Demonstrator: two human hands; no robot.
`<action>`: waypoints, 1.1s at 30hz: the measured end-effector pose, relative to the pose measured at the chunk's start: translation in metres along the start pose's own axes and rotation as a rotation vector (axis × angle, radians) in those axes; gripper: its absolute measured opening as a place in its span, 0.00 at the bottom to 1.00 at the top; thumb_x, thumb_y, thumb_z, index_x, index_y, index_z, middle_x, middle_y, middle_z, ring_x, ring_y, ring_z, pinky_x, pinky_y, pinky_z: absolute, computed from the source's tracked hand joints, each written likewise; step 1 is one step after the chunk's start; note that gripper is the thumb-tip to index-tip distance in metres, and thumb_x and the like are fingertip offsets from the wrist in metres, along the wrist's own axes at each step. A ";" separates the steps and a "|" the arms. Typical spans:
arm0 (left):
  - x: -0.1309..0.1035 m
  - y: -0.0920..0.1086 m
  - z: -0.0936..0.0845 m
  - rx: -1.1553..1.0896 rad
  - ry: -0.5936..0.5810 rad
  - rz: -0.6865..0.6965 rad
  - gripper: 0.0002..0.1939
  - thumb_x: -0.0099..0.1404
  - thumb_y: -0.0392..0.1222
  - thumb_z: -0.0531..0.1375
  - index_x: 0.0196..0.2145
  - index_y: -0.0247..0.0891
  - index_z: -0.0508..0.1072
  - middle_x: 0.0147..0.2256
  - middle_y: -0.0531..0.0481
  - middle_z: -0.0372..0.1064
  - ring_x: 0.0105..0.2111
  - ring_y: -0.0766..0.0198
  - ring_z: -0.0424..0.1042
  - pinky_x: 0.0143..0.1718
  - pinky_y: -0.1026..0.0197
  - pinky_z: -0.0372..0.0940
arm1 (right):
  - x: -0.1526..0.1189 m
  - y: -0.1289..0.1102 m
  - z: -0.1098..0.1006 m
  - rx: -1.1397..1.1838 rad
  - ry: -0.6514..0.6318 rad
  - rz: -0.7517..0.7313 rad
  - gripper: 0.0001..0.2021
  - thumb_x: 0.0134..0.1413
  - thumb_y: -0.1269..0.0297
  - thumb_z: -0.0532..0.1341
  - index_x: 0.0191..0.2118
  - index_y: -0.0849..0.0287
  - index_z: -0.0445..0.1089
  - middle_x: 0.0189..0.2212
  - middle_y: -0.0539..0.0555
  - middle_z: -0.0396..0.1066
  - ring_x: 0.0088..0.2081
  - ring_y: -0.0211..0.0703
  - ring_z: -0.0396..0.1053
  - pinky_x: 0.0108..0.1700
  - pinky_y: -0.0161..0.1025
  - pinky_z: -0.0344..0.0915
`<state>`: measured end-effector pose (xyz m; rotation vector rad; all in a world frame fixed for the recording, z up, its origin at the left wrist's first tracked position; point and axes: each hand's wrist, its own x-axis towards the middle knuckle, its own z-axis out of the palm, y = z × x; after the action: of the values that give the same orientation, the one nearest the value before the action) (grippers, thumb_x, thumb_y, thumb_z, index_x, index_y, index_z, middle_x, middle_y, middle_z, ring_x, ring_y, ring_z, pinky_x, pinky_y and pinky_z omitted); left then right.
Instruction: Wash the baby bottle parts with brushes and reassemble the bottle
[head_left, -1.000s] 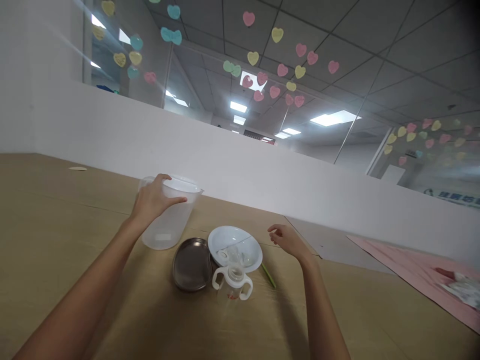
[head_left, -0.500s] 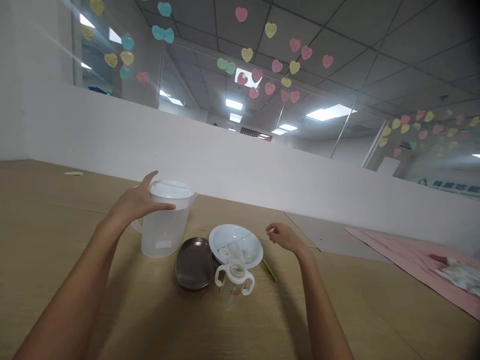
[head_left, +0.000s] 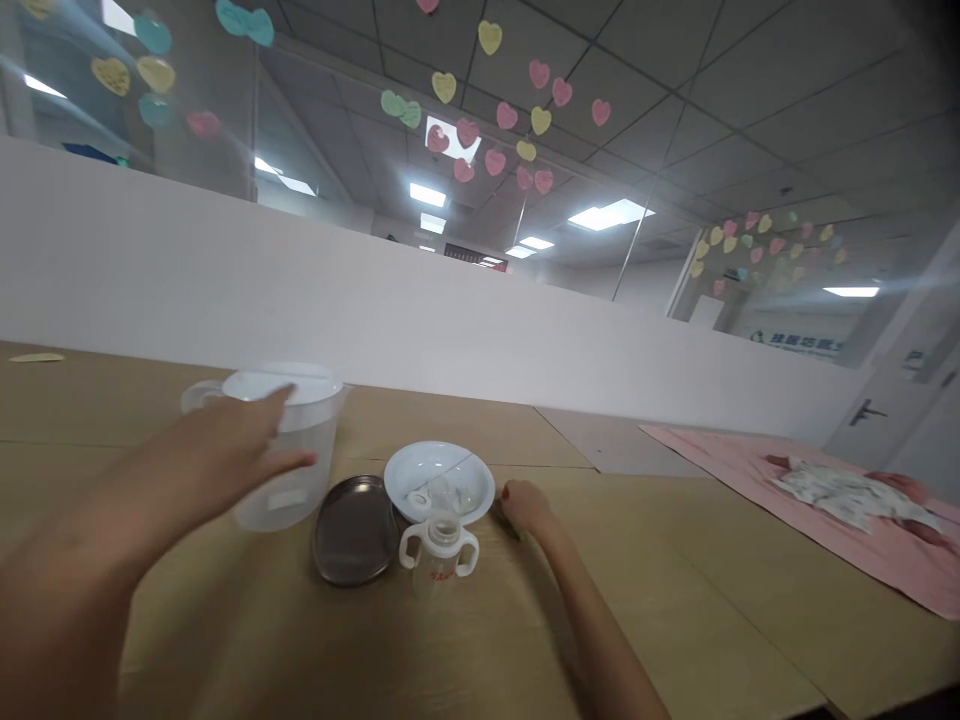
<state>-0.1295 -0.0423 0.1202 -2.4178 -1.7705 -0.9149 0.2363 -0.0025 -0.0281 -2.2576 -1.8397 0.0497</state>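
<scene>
My left hand (head_left: 217, 450), blurred, is open in front of a clear plastic jug (head_left: 289, 490) with a white lid. Its thumb and fingers are spread, and I cannot tell whether they touch the jug. My right hand (head_left: 527, 507) is closed at a thin green stick (head_left: 507, 522) on the table, just right of a white bowl (head_left: 437, 455). Clear and white bottle parts lie in the bowl. In front of it stands an open baby bottle (head_left: 442, 560) with two white handles. A dark metal kidney dish (head_left: 355, 535) is left of the bottle.
The wood-coloured table (head_left: 675, 620) meets a low white wall (head_left: 420, 320) with glass above it. To the right, a doll in patterned clothes (head_left: 832, 490) lies on a pink cloth (head_left: 885, 570). A small pale flat piece (head_left: 37, 357) lies at the far left.
My view has turned to the right. My left hand has come away from the jug's lid, lower and nearer to me. My right hand has come down to the green stick and closed.
</scene>
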 end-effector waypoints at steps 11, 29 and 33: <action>0.044 0.068 0.177 -0.226 -0.352 0.478 0.15 0.57 0.38 0.50 0.37 0.41 0.75 0.40 0.45 0.73 0.41 0.55 0.69 0.41 0.59 0.59 | 0.002 -0.004 0.044 0.008 0.113 0.088 0.12 0.56 0.73 0.49 0.37 0.66 0.69 0.38 0.63 0.69 0.40 0.46 0.69 0.36 0.35 0.59; 0.058 0.052 0.191 -0.387 -0.242 0.333 0.13 0.60 0.46 0.47 0.33 0.39 0.69 0.27 0.51 0.68 0.28 0.62 0.66 0.30 0.63 0.57 | -0.005 -0.003 0.029 0.092 0.188 0.214 0.12 0.50 0.78 0.48 0.39 0.67 0.63 0.37 0.63 0.68 0.38 0.46 0.68 0.33 0.36 0.55; 0.064 0.050 0.180 -0.649 -0.192 0.205 0.15 0.58 0.50 0.50 0.33 0.37 0.68 0.30 0.48 0.69 0.32 0.60 0.67 0.35 0.61 0.60 | -0.012 -0.008 0.018 0.203 0.382 0.202 0.12 0.54 0.75 0.43 0.39 0.63 0.61 0.35 0.61 0.68 0.35 0.45 0.67 0.32 0.36 0.54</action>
<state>0.0071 0.0560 0.0163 -3.0875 -1.3749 -1.4515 0.2226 -0.0098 -0.0451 -2.1249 -1.3489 -0.1446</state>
